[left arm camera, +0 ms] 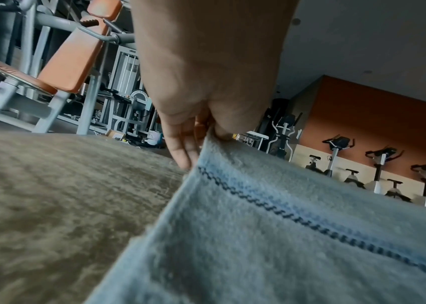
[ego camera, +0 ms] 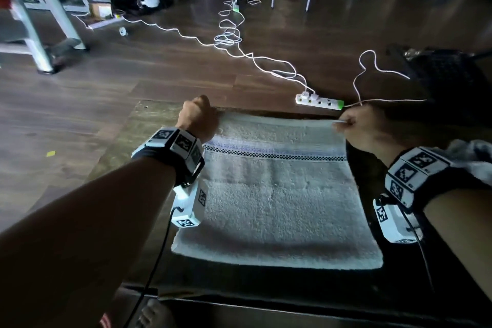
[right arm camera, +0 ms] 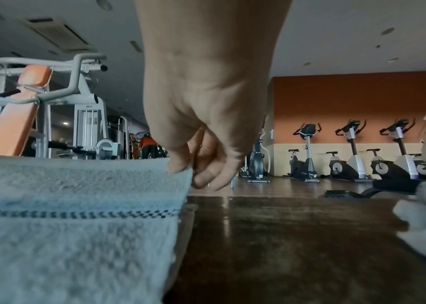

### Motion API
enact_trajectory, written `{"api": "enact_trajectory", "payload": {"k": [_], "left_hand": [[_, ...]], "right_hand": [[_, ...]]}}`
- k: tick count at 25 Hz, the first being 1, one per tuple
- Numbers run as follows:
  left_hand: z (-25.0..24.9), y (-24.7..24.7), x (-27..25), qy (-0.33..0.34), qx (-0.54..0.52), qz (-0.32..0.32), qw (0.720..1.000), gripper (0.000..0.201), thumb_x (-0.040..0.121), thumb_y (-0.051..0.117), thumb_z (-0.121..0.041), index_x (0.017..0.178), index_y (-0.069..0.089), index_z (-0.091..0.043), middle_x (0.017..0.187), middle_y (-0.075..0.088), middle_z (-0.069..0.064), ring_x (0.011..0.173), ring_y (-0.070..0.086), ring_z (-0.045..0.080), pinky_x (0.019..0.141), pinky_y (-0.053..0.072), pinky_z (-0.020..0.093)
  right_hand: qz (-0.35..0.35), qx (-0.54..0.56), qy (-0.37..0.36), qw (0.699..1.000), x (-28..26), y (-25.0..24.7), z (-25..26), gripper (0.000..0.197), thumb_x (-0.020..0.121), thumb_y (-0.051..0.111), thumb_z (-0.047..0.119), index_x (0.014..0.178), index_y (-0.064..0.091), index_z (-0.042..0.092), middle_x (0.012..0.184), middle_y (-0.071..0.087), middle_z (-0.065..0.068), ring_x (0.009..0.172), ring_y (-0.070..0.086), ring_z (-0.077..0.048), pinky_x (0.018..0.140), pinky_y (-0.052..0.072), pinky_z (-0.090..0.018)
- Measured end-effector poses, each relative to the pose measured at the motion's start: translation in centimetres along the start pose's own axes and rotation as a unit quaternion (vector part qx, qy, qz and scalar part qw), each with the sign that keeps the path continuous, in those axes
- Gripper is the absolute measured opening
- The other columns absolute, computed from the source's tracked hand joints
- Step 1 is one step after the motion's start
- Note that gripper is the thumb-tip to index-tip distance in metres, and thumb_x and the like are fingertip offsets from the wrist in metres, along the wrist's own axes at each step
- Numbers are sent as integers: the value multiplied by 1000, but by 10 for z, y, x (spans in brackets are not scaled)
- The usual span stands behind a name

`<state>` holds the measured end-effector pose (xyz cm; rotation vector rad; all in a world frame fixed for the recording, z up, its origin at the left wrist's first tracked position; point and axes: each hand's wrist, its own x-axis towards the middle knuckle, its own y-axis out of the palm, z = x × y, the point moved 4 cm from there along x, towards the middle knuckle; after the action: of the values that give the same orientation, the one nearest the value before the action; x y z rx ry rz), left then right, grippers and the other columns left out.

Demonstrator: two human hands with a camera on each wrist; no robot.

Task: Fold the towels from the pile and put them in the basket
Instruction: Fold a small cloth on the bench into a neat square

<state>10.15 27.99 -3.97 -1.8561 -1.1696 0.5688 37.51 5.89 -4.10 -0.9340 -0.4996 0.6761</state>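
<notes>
Towel (ego camera: 279, 194): pale grey, with a dark checked stripe, spread flat on the dark table (ego camera: 415, 287) in front of me.
My left hand (ego camera: 197, 120): pinches the towel's far left corner, thumb and fingers curled on the hem.
My right hand (ego camera: 364, 128): pinches the towel's far right corner, lifted slightly off the table.
Power strip (ego camera: 319, 102): white, on the floor just beyond the towel's far edge.
More cloth (ego camera: 468, 152): pale and crumpled, right of the towel, beside my right wrist.

bare forearms, no sleeves; each wrist wears a black band (ego camera: 186, 160) with white marker-printed blocks, black cable (ego camera: 157, 255) trailing.
</notes>
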Motion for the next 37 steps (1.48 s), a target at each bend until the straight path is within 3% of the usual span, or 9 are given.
{"api": "enact_trajectory", "payload": {"k": [3,7,16,18,22,26,29,34,37], "left_hand": [[15,27,18,41,89,41,994,28,91,61,-32,95,68,-5,93,68,12,79,65,30,65,52,33],[23,32,4,86,37,30,995,20,83,73,-26,87,69,-7,87,65,7,78,61,25,68,47,28],[-1,-19,-74,95,27,27,995,10,77,76,-16,82,71,-9,78,65,5,70,57,16,48,31,8],[-1,-30,-94,107,67,53,991,12,76,77,-15,86,74,-9,83,68,4,77,63,19,54,35,4],[-9,-30,-136,95,118,144,978,28,75,80,-15,102,73,-10,106,71,8,84,62,17,66,44,18],[-67,-24,-195,304,-103,75,944,28,74,78,-6,93,67,-24,102,67,-10,95,62,-2,75,41,7],[-75,4,-214,344,-173,66,920,26,73,81,-14,97,70,-14,96,68,-2,90,64,2,84,47,16],[-79,26,-203,342,-127,65,929,19,67,77,-24,85,73,-19,89,70,2,85,64,20,76,51,33],[-86,27,-203,333,-129,48,933,13,69,76,-23,81,73,-17,76,63,-5,71,58,16,65,44,26]], "right_hand": [[13,-23,-10,1000,10,28,-8,13,85,76,15,76,71,8,71,67,-6,62,57,-14,61,37,-24],[12,-21,-21,999,-3,43,-14,10,86,73,12,79,66,16,77,65,-2,75,61,-18,66,38,-25],[2,93,-100,991,-77,-17,14,13,85,72,1,85,67,13,82,70,-4,76,64,-20,68,46,-27],[18,108,-108,988,-105,-32,18,13,84,72,1,87,69,14,83,71,-1,79,65,-16,72,47,-27],[58,165,-131,976,-162,-34,29,21,84,73,2,87,70,23,87,71,6,80,64,-2,72,46,-16],[37,196,-156,967,-196,-21,46,27,81,75,2,99,68,20,91,69,6,87,66,-4,76,51,-17],[39,222,-148,963,-203,-15,48,37,77,78,0,107,64,17,87,69,2,83,67,-8,75,51,-18],[46,244,-158,956,-204,-7,53,44,74,81,-1,107,62,20,87,68,8,84,68,-9,77,55,-26],[39,257,-170,951,-197,-6,55,44,77,74,-8,106,62,23,87,69,7,84,68,-15,78,55,-39]]}}
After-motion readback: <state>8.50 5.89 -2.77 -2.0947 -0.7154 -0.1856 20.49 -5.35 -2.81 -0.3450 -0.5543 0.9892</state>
